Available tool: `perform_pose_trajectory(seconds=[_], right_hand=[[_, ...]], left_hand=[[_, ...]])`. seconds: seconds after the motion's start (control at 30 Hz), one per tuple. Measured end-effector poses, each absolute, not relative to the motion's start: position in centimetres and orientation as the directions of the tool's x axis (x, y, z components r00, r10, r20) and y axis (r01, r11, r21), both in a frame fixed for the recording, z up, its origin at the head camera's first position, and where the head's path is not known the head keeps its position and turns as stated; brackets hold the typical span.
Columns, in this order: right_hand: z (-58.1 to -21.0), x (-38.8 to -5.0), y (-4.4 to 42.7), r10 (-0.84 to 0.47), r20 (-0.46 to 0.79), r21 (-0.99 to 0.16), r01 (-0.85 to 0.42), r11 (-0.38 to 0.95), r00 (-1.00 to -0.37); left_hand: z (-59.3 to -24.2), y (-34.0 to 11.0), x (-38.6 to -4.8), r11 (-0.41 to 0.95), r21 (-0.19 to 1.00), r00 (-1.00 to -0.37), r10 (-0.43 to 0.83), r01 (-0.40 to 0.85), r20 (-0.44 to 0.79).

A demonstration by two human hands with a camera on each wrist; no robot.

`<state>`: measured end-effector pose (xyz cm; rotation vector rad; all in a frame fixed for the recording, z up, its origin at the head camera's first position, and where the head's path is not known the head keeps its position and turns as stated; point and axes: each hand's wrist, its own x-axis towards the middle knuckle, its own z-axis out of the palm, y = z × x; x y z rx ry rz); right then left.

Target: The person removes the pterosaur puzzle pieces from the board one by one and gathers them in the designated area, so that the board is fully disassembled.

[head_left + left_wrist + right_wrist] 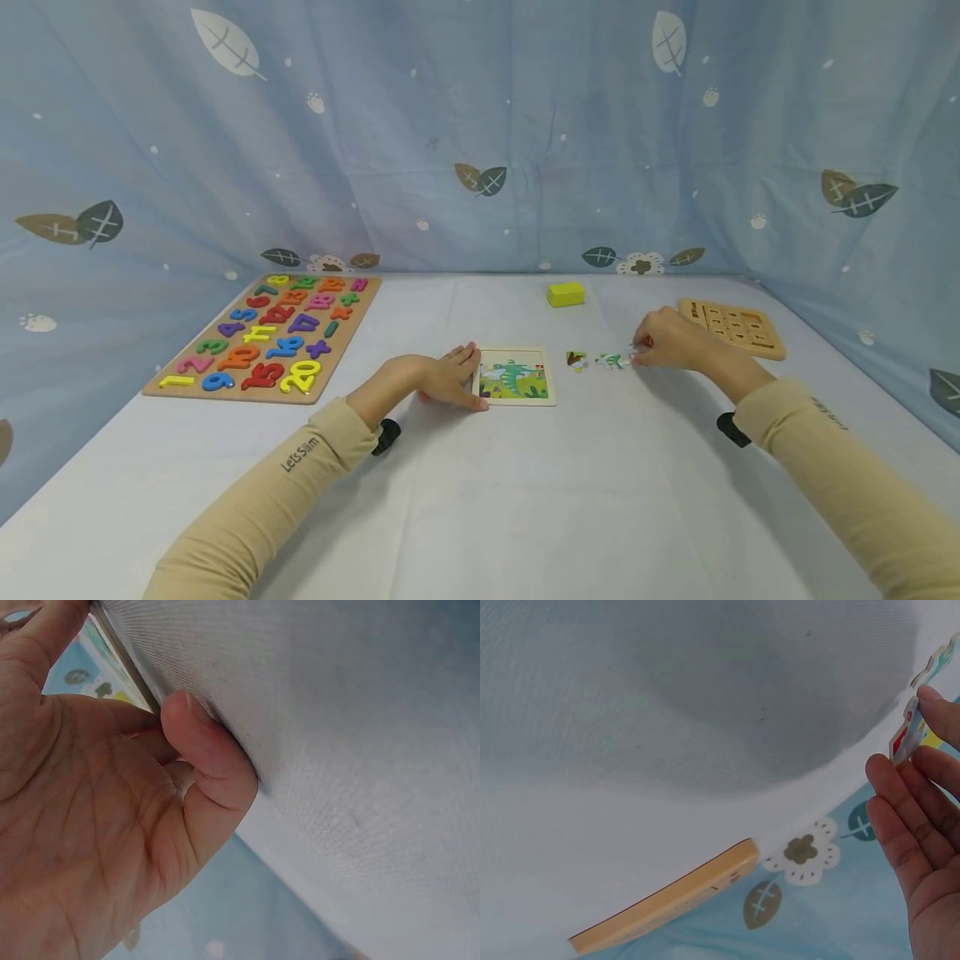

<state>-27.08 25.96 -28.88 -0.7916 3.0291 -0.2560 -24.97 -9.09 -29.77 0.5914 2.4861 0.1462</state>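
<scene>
A framed dinosaur picture puzzle (514,377) lies flat on the white table. The left hand (450,379) rests at its left edge, fingers extended and thumb at the lower corner; in the left wrist view this hand (112,795) touches the frame's edge. To the right of the frame lie a brown and green piece (576,360) and a green and white piece (611,361). Beside them the right hand (667,337) pinches a small piece; the right wrist view shows that piece (906,736), partly red, between thumb and fingers of the right hand (930,802).
At the left lies a wooden board (330,367) with coloured numbers. A yellow-green block (566,294) stands behind the pieces. To the right, beyond the right hand, is a wooden number board (768,343). A blue patterned curtain (420,100) hangs behind the table.
</scene>
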Motion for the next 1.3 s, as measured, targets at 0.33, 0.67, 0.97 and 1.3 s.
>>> perform_pose_trajectory(seconds=[0.33, 0.67, 0.97, 1.3], right_hand=[[-29.02, -26.85, 26.24, -0.470, -0.005, -0.172, -0.463, 0.870, -0.882], [-29.32, -27.07, 26.35, -0.446, -0.039, -0.188, -0.432, 0.882, -0.894], [-29.14, -27.14, 26.22, -0.454, -0.052, -0.191, -0.437, 0.879, -0.890], [-28.96, -27.26, 26.06, -0.440, -0.069, -0.193, -0.421, 0.886, -0.895]], left_hand=[[-29.80, -9.10, -24.96, 0.900, 0.237, -0.741, 0.435, 0.365, -0.512], [-30.03, -9.18, -25.17, 0.894, 0.231, -0.740, 0.448, 0.384, -0.503], [-30.01, -9.22, -25.21, 0.886, 0.223, -0.736, 0.463, 0.407, -0.495], [-29.79, -9.13, -24.96, 0.891, 0.226, -0.735, 0.453, 0.394, -0.504]])
